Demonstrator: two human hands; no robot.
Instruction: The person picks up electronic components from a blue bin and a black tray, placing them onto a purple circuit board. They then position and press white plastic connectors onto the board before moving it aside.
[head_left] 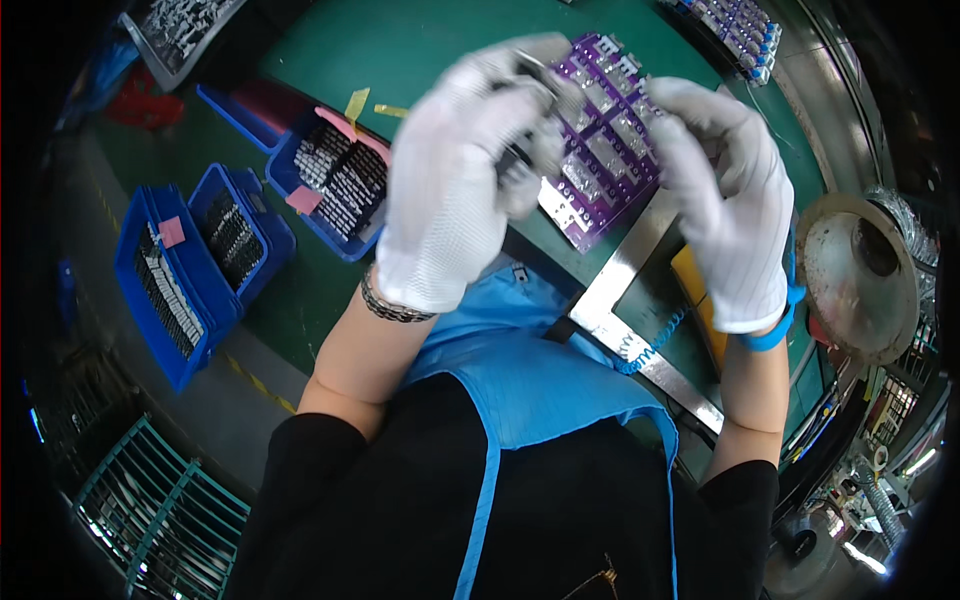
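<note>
The gloved hands (445, 170) were white (the right one (730, 200) faintly striped), the circuit board (604, 150) purple, the tabletop (400, 50) green, the apron (545, 385) light blue, the bins (215, 318) at left deeper blue and the sleeves (315, 470) black.

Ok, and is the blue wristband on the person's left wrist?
No, the blue wristband sits just below the gloved right hand, while a dark bracelet circles the wrist of the gloved left hand.
</note>
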